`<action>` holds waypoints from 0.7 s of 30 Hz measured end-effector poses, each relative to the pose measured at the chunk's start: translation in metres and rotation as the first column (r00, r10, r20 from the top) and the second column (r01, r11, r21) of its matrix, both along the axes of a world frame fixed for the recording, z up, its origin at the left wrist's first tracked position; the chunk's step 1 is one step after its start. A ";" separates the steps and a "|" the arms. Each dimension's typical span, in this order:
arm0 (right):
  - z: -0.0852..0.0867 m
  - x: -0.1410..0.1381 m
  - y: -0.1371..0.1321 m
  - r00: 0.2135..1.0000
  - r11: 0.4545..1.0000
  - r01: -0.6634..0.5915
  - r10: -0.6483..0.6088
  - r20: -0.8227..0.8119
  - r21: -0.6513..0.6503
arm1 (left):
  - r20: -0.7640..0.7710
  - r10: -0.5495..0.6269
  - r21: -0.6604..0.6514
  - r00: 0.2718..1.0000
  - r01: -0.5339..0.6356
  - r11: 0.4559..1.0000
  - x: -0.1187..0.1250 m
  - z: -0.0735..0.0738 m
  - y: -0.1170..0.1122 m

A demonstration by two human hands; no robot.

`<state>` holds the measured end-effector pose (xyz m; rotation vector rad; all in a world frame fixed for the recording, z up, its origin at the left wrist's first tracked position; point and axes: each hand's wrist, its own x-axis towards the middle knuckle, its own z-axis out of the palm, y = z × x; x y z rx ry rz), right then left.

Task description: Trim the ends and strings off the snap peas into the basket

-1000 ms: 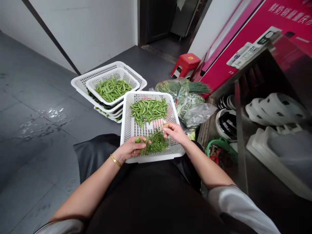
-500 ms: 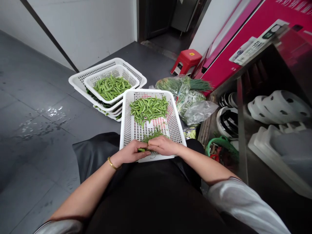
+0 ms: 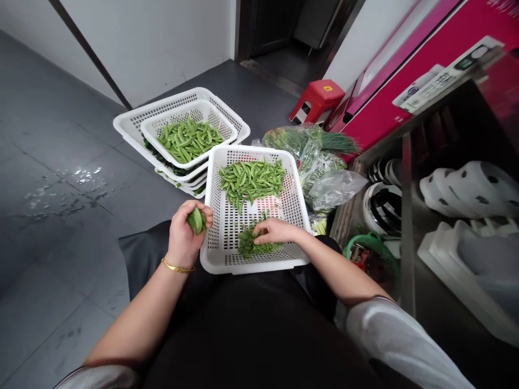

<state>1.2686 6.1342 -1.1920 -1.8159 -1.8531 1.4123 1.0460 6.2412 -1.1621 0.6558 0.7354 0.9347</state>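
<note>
My left hand (image 3: 187, 229) is closed round a few green pea pods (image 3: 197, 220), raised just left of the white perforated basket (image 3: 216, 237) on my lap. Inside that basket, a pile of pea pods (image 3: 253, 181) lies at the far side. A smaller heap of stringy green trimmings (image 3: 259, 246) sits at the near side. Just over these trimmings is my right hand (image 3: 273, 231), its thumb and fingers slightly apart, with no pod visible in it.
Ahead to the left, stacked white baskets (image 3: 125, 127) hold more pea pods (image 3: 190, 140). Bagged greens (image 3: 320, 167) lie right of my basket, near a red stool (image 3: 322, 100). A green basket (image 3: 373, 243) and metal shelving (image 3: 407, 227) stand close on my right.
My hands were together over the near side of the basket and have parted. The left has moved left and up with the pods; the right stays over the trimmings, which are more exposed.
</note>
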 end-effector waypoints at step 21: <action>0.013 -0.040 -0.001 0.788 0.946 -0.239 0.056 0.614 0.221 | -0.485 -0.445 -0.028 0.752 0.496 0.868 0.027 -0.033 -0.028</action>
